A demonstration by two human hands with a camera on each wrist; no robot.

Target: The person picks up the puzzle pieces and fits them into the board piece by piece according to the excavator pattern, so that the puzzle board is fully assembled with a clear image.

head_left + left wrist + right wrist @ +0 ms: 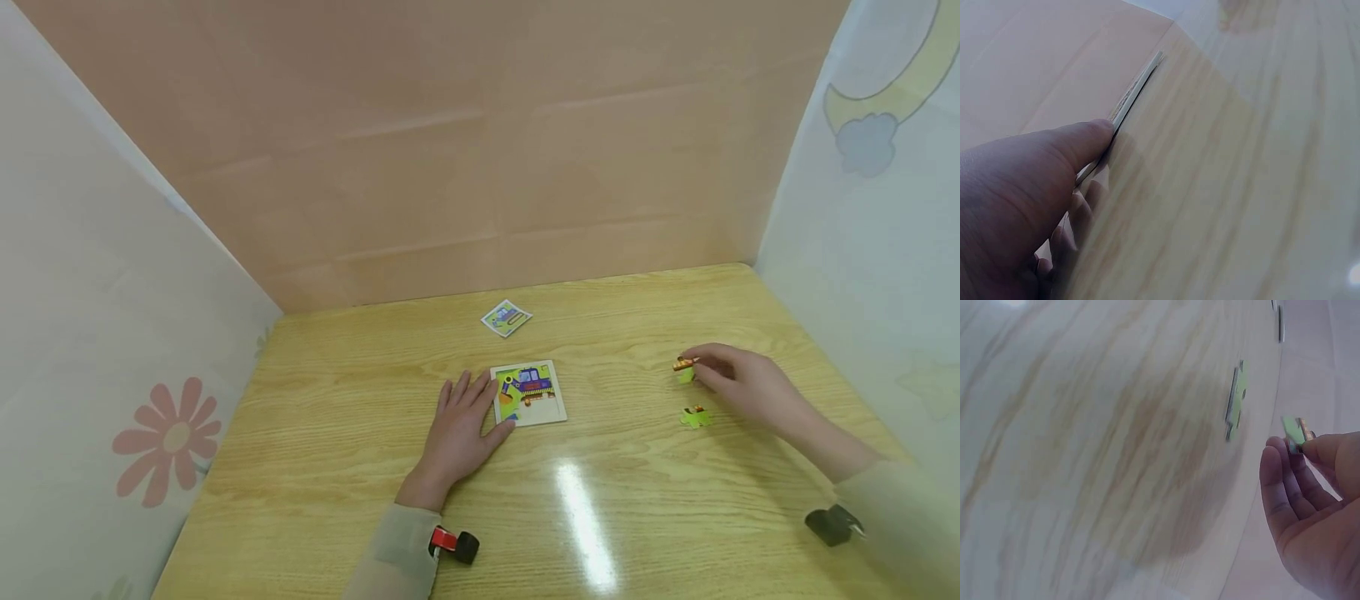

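Observation:
A square puzzle board (561,404) with an excavator picture lies on the table, its lower right part showing bare backing. My left hand (459,437) rests flat at the board's left side, fingers stretched out and thumb on the near edge. In the left wrist view the thumb (1094,134) touches the rim of the board (1138,81). On the right, my right hand (742,385) pinches a green and orange puzzle piece (684,372) between thumb and fingertips, raised above the table. Just below it another green puzzle piece (697,417) lies on the table.
A small picture card (507,318) of the excavator lies behind the board. The wooden table (337,400) meets a peach-coloured wall (450,167) at the back and pale walls at both sides.

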